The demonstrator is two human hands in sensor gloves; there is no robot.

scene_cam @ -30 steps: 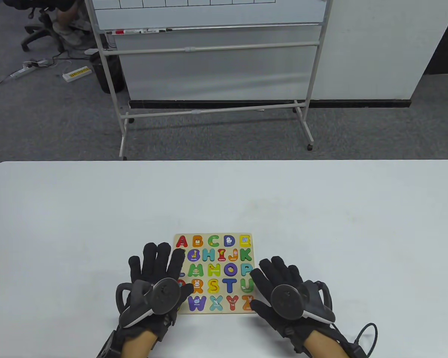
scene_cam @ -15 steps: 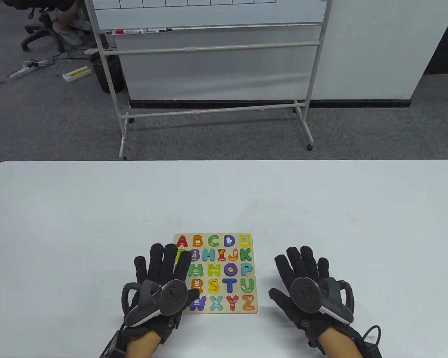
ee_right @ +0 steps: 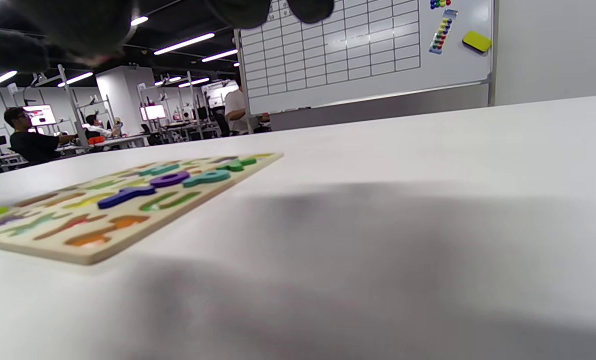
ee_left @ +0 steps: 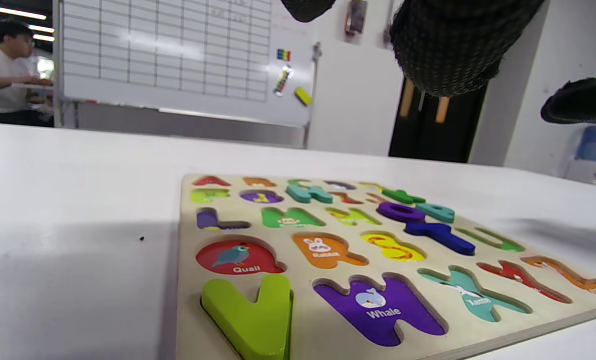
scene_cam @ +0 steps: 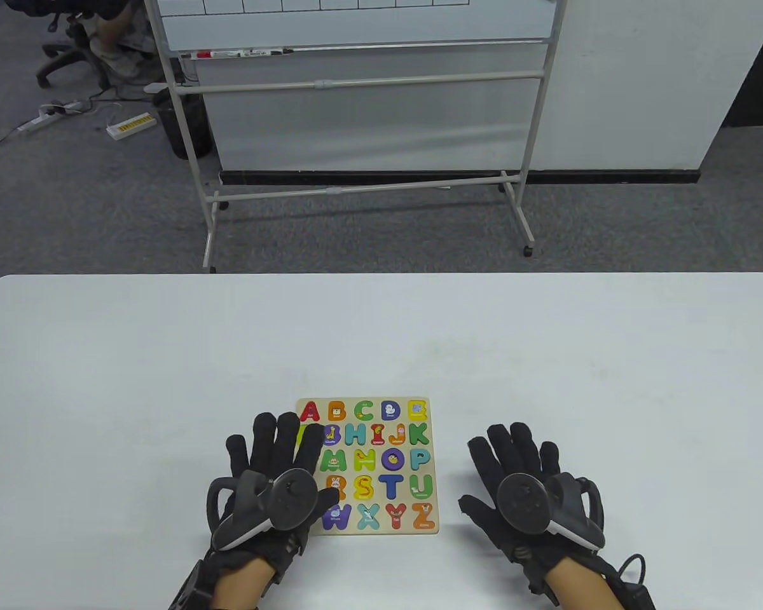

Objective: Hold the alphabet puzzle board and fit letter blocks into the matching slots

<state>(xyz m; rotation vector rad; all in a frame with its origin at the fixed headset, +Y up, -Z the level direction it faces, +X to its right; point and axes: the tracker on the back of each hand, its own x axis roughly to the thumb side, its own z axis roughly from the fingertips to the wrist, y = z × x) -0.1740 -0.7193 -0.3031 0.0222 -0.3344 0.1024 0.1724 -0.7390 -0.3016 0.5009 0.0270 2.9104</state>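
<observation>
Puzzle board (scene_cam: 381, 467) sat flat near the table's (scene_cam: 165, 356) front edge; your left hand (scene_cam: 273, 476), fingers spread, covered its left side, probably steadying it, while your right hand (scene_cam: 528, 489) was open, empty, beside it.

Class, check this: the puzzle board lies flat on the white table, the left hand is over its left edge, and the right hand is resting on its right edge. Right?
Not quite. The right hand is on the table, apart from the board; the table view shows bare table between them. The left hand does overlap the board's left edge.
</observation>
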